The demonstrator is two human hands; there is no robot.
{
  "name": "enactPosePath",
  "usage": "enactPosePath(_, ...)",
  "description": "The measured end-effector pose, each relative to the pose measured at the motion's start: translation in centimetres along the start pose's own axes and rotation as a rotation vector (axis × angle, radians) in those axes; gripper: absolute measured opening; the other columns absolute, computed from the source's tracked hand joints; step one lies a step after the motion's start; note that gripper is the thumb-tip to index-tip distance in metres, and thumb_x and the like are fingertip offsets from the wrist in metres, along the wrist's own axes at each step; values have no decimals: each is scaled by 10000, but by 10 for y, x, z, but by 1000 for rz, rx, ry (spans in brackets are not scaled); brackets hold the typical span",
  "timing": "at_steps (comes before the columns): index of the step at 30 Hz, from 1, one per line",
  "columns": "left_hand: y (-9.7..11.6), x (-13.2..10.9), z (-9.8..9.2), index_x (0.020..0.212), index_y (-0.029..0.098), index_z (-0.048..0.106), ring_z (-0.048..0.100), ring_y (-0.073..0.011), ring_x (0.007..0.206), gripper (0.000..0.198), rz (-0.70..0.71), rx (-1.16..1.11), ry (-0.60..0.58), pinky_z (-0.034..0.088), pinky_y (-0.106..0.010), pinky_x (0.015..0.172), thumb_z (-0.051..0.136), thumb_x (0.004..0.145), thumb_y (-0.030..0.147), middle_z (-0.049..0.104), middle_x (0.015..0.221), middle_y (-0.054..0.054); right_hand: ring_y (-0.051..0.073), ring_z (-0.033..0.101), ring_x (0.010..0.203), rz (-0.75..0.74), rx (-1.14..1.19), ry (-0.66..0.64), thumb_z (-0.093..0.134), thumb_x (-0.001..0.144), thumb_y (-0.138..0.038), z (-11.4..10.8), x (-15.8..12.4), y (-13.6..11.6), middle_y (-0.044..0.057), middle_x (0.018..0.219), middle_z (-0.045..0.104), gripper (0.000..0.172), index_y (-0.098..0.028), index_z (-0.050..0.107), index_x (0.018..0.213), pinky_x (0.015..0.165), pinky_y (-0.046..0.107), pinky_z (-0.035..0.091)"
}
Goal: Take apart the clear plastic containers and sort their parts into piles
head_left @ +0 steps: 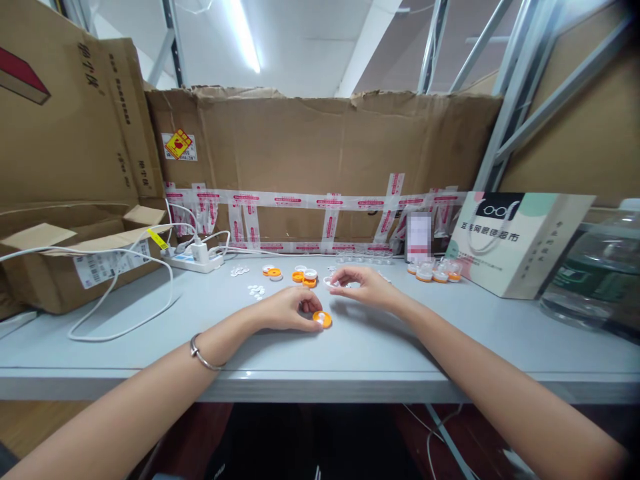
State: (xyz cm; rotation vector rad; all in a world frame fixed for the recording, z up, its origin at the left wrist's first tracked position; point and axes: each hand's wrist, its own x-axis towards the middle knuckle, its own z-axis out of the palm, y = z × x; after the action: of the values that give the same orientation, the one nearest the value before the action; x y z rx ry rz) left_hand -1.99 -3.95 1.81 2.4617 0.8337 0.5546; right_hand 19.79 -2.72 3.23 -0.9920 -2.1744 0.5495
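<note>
The orange disc (326,323) lay on the surface (380,353), to the right of the power strip (197,261) and nearer the person, with white bits (321,317) in it. The left hand (306,313) pinched its edge between thumb and fingers, while the right hand (340,283), farther right of the strip, had thumb and forefinger pressed together on a white ring (329,283). Both pieces looked like light, stiff plastic, smooth enough to slip; the rim seemed the best hold, with the disc kept level, since its bits might have slid out if tilted. Among the containers, orange and white caps (305,276) sat right of the strip, and orange-based clear pots (435,272) stood far to its right; what they held was too small to tell. The flapped carton (100,257) stood just left of the strip, its contents hidden, and the big bottle (585,273), at the far right from it, seemed to hold clear liquid
</note>
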Motion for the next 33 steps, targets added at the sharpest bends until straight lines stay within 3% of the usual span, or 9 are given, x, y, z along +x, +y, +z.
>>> enactPosePath(8, 3, -1, -1, 878, 171, 625, 513, -131, 744, 284, 35, 25, 6, 430, -233, 642, 592, 717, 404, 571, 811, -24, 194, 613, 798, 135, 11, 94, 592, 739, -381, 8, 11, 12, 75, 854, 676, 235, -159, 652, 784, 738, 321, 463)
enactPosePath(15, 4, -1, -1, 880, 167, 617, 512, -133, 747, 304, 40, 29, 10, 429, -233, 637, 590, 720, 425, 582, 817, -28, 164, 581, 851, 135, -173, 140, 593, 733, -241, 19, 72, 15, 60, 903, 640, 122, -157, 573, 819, 758, 279, 439)
enactPosePath(21, 3, -1, 0, 887, 168, 620, 517, -138, 748, 289, 64, 33, 13, 426, -239, 634, 589, 729, 407, 584, 822, -32, 160, 584, 812, 215, -192, 80, 627, 693, -177, 46, 111, 24, 39, 906, 636, 265, -184, 535, 941, 722, 268, 440)
enactPosePath(25, 1, 0, 0, 897, 166, 620, 523, -140, 754, 300, 66, 37, 5, 423, -233, 620, 588, 729, 412, 588, 830, -36, 194, 603, 798, 255, -192, 31, 672, 648, -182, 51, 113, 26, 54, 854, 651, 311, -172, 554, 935, 722, 287, 447)
enactPosePath(30, 5, -1, -1, 889, 167, 616, 518, -137, 764, 298, 44, 42, 4, 434, -232, 644, 593, 721, 412, 585, 834, -31, 211, 549, 1007, 223, -166, 80, 630, 706, -222, 43, 106, 17, 121, 1081, 597, 286, -138, 550, 967, 865, 322, 407)
enactPosePath(33, 4, -1, -2, 897, 170, 617, 524, -138, 761, 308, 34, 37, 1, 440, -236, 648, 588, 720, 420, 585, 830, -30, 174, 558, 985, 165, -122, 76, 583, 755, -254, 31, 87, 3, 95, 1055, 612, 217, -147, 564, 943, 859, 292, 416)
